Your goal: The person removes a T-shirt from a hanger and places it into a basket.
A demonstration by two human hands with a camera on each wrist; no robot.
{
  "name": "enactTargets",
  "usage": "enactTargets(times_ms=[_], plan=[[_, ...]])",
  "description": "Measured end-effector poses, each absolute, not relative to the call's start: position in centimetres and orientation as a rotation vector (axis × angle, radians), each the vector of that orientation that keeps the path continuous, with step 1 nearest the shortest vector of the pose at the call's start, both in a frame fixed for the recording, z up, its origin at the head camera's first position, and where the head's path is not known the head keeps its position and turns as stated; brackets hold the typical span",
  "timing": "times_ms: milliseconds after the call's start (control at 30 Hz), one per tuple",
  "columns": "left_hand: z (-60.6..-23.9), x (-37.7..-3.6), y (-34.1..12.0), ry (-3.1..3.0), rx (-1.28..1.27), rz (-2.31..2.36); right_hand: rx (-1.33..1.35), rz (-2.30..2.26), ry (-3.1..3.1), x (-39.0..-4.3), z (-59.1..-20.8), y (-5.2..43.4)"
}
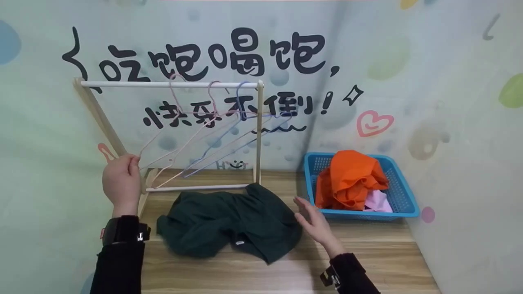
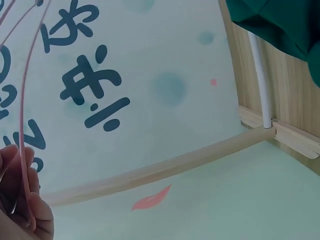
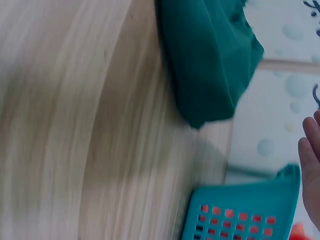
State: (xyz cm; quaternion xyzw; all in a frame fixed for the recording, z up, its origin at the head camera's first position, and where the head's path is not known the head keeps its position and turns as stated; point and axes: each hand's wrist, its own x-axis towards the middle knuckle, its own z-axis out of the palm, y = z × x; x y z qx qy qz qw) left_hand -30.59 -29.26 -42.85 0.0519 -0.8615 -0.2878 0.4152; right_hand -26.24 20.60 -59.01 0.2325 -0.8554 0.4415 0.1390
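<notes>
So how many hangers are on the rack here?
3, all hooked on the rack's top rail: a pink hanger on the left, gripped at its end by the left hand, a second pink hanger in the middle, and a blue hanger on the right.

The setting is a small staged booth arranged as a home laundry corner. Evidence: thin wall panels (image 1: 408,81) printed with cartoon lettering, bubbles and a heart meet at a corner; a wooden tabletop (image 1: 367,245) carries a miniature clothes rack (image 1: 171,84) with wire hangers (image 1: 196,143), a green garment (image 1: 229,222) and a blue basket (image 1: 402,192) of clothes.
</notes>
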Motion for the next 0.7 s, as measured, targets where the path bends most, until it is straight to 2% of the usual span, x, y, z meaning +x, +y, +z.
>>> enactTargets(times_ms=[367,700], plan=[[-45.5,-30.1,-29.5,-2.363,0.269,-0.762,0.791,1.066,-2.788,-25.8,-60.6,15.2],[-49.5,-29.1,-30.7,-2.647,0.376,-0.781,0.890,0.760,-2.964,-26.1,-61.3,11.5]])
